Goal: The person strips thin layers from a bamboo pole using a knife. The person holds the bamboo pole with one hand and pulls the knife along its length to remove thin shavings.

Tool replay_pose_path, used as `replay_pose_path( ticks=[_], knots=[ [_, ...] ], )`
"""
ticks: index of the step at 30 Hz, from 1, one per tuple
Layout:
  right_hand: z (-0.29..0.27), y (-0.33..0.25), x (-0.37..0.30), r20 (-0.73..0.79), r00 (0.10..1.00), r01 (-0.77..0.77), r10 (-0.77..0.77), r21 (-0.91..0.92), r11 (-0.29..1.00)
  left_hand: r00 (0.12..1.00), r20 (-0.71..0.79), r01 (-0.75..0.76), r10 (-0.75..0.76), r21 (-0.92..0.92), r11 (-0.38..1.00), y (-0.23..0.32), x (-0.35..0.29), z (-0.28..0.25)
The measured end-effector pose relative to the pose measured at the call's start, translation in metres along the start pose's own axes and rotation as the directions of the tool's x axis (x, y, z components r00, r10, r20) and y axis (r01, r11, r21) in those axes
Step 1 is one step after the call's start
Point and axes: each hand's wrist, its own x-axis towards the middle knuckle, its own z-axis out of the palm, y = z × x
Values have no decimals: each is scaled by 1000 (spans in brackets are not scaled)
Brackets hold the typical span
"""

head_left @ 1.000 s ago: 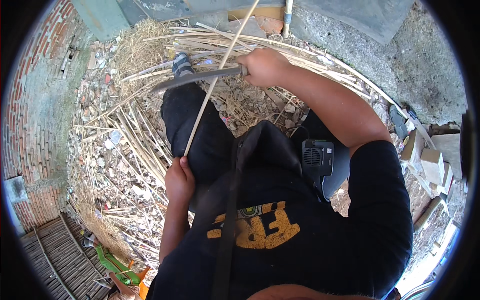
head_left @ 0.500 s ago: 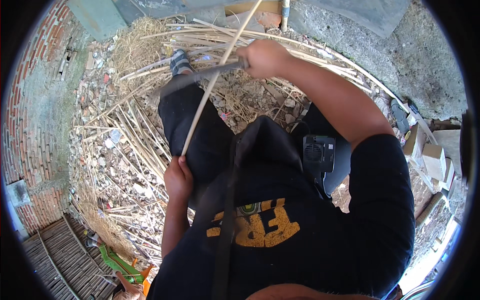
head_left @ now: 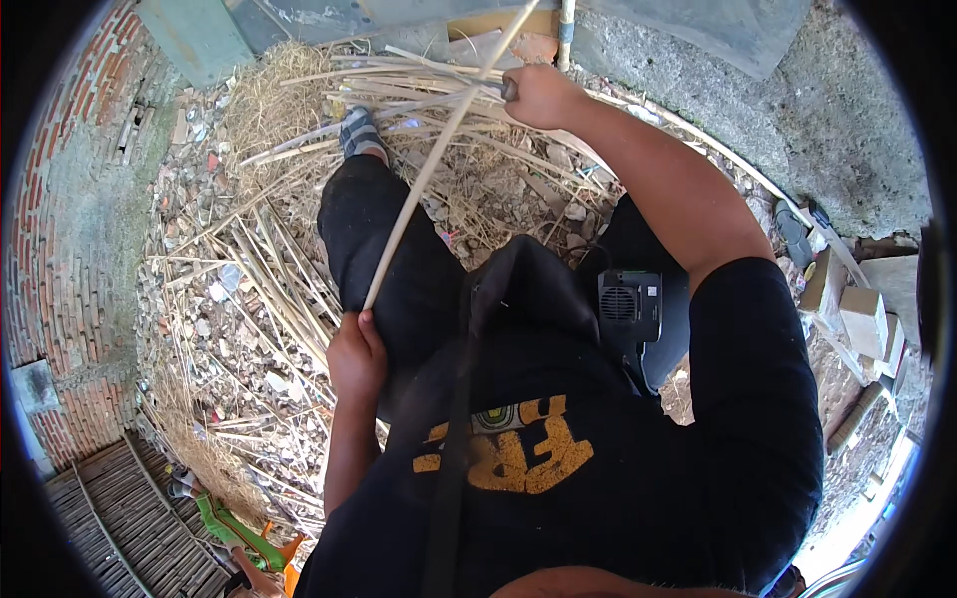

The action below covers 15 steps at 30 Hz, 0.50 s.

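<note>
The bamboo strip (head_left: 431,176) is toned pale straw-yellow. The black T-shirt (head_left: 648,468) is printed with speckled orange-yellow. The trousers (head_left: 357,221) are coloured black, the sandal (head_left: 357,128) is banded in grey-blue, and the brick wall (head_left: 70,219) is mottled red and grey.

Bright daylight, glaring white at lower right; the brick wall (head_left: 75,269) bows (fisheye distortion) at left.

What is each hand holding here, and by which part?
The left hand holds a long pale strip at the lower end of its visible length; the right hand grips a bladed tool by its handle.
</note>
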Motion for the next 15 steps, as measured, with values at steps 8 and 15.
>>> replay_pose_path(
  ticks=[8, 15],
  knots=[
    [7, -43, -27, 34, 959, 284, -282, -145, 948, 997, 73, 0, 6, -80, 997, -12, -1, -4],
    [-1, -27, -10, 58, 996, 74, -73, -13, 997, 997, 69, 32, -24, -117, 993, -1, 4, -5]
  ],
)
